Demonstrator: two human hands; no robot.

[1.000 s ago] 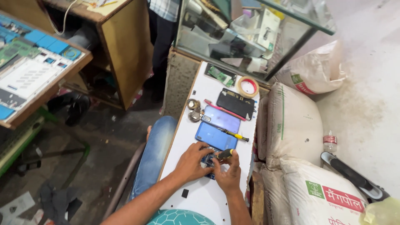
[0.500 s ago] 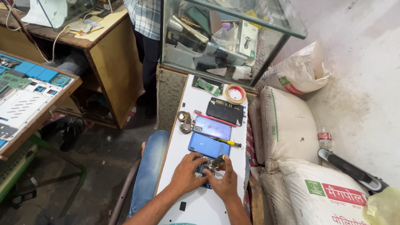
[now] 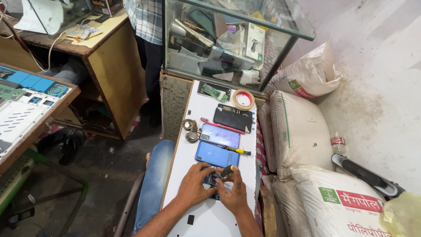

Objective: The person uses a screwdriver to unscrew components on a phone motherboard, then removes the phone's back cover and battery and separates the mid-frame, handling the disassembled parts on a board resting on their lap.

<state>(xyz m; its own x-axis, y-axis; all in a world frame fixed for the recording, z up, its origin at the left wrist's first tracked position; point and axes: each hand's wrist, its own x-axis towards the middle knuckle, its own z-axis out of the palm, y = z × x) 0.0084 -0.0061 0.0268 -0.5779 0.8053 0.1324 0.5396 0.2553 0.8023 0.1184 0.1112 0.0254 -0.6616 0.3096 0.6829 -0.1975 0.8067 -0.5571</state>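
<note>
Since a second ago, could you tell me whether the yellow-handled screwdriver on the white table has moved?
No. The yellow-handled screwdriver lies across the same two blue phone back covers, as before; only the camera shifted.

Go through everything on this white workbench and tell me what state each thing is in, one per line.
Opened phone: flat, back off, insides showing.
Left hand: resting on the phone, steadying it.
Right hand: gripping a screwdriver, tip down on the phone.
Blue back covers: detached, lying flat.
Second screwdriver: lying unused.
Tape roll: flat.

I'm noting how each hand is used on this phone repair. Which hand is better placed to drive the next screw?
Probably the right hand: it already grips the screwdriver over the opened phone, while the left hand steadies it.
</note>
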